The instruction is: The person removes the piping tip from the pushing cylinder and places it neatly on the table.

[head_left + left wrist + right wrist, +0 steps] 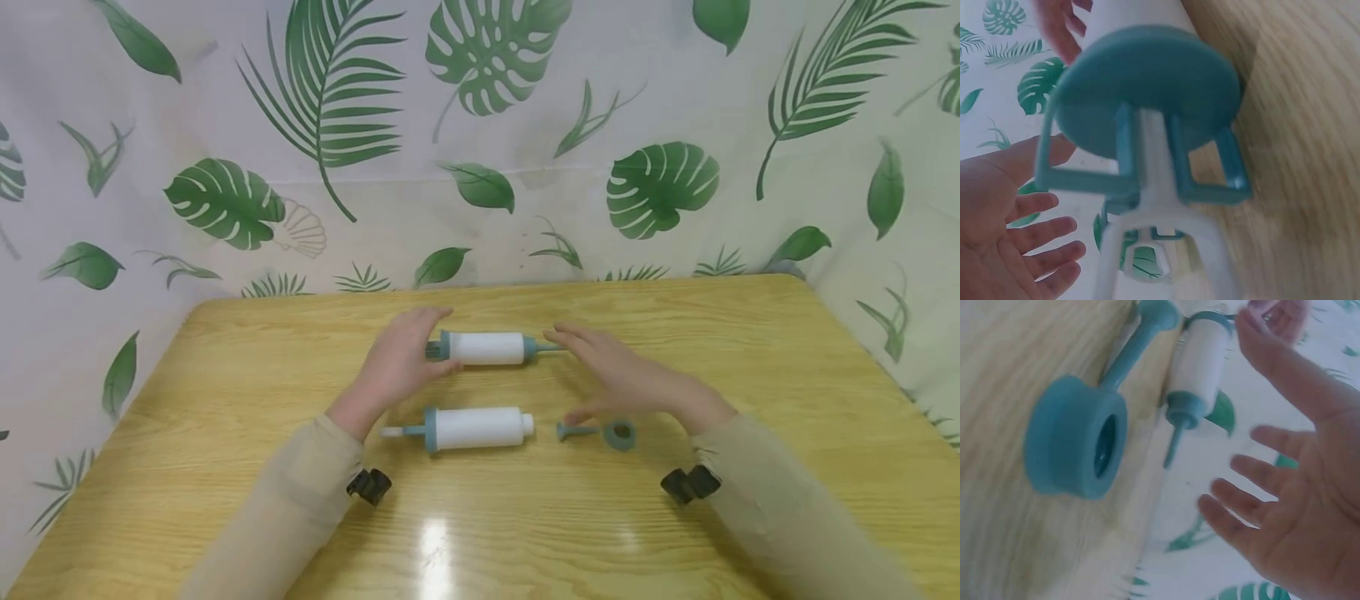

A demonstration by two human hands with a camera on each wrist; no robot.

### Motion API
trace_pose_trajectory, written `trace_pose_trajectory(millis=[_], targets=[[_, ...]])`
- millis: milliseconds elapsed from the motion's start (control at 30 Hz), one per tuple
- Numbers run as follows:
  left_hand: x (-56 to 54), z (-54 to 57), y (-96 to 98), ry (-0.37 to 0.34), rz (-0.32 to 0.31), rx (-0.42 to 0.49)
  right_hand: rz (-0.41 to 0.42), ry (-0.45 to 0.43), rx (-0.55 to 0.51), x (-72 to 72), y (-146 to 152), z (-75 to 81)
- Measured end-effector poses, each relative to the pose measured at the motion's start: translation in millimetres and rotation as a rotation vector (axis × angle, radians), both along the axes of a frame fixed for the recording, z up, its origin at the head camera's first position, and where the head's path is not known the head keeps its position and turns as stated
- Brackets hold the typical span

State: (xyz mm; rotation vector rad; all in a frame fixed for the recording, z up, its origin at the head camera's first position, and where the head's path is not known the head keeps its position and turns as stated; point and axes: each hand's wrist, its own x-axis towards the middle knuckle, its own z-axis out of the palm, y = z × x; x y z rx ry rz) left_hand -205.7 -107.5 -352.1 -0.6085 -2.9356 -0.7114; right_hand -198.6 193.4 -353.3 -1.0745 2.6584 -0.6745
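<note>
Two white-barrelled, teal-ended piping syringes lie crosswise on the table. At the back syringe point(487, 348), which has a long thin teal nozzle, my left hand point(397, 354) hovers by the handle end with thumb and fingers spread. My right hand point(611, 367), fingers apart and loosely bent, is by its nozzle tip. Neither hand grips anything. The front syringe point(480, 427) shows a bare white neck on the right. Its teal handle flange point(1147, 87) and white plunger loom large in the left wrist view. Below my right hand lie a loose teal nozzle point(1132, 353) and a teal ring point(1060, 444).
The wooden table point(525, 525) reaches back to a white cloth backdrop point(540, 200) printed with green leaves. Small black devices point(369, 487) sit at both wrists, over beige sleeves point(300, 492).
</note>
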Motion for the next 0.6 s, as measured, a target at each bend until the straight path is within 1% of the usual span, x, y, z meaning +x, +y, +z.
trace_pose_trajectory(millis=[67,167,300,400,467,600], targets=[[-4.1,-0.8,-2.0,-0.023,0.004,0.000,-0.011,0.013,-0.010,-11.1,-7.7,-1.5],[-9.5,-4.4,-3.4,-0.063,0.003,0.008,-0.053,-0.005,-0.009,-26.0,-19.0,-3.9],[-14.0,-11.3,-3.2,-0.123,-0.008,0.007,-0.092,-0.022,0.036,-41.7,-31.8,-11.1],[-15.2,-15.2,-1.9,-0.159,-0.013,-0.015,-0.108,-0.029,0.080,-51.0,-39.5,-17.5],[-15.5,-16.5,-0.6,-0.173,-0.011,-0.029,-0.136,-0.058,0.105,-55.6,-43.7,-19.8],[-15.4,-18.5,1.9,-0.169,0.001,-0.082,-0.185,-0.117,0.143,-61.3,-51.6,-17.7]])
